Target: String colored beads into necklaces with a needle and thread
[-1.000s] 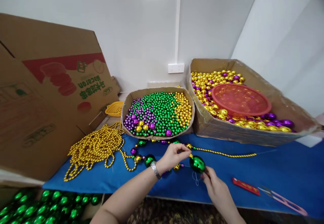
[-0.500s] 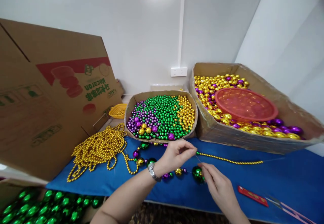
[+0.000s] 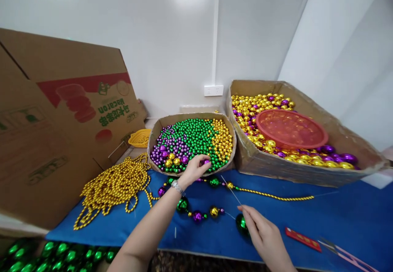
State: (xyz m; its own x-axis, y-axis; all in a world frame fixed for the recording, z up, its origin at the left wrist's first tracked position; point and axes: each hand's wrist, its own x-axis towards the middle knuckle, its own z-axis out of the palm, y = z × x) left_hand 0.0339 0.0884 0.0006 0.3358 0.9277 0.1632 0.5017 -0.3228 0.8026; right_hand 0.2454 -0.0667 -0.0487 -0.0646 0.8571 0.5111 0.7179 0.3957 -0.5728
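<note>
The left hand [image 3: 195,169] is over the front edge of the shallow box [image 3: 167,121], thumb and forefinger only slightly parted around a purple bead [image 3: 206,162]; whether they truly grip it, I can't tell. And here's the right hand [image 3: 260,229], lower and nearer, thumb and forefinger pinched together on a needle-like wire [image 3: 231,190] that slants up and away toward the box. Just beside those fingers sits a large green bead [image 3: 241,225], partly hidden by the hand, with a thin thread [image 3: 230,215] running from it to the beaded strand [image 3: 197,216]. That strand curves across the blue cloth [image 3: 337,214] in front of the box, purple, gold and green beads of mixed sizes, and a twisted-looking gold length [image 3: 276,196] stretches off to the right. Inside the shallow box it's purple on the left, green through the middle, gold on the right! Over to the left lies a heap of gold bead strings [image 3: 116,186]; right of the right hand, a red packet [image 3: 303,239] and pink-handled scissors [image 3: 346,253]. Behind them stands the bigger box [image 3: 267,165], gold and purple beads inside, a red basin [image 3: 291,128] resting on top of them.
</note>
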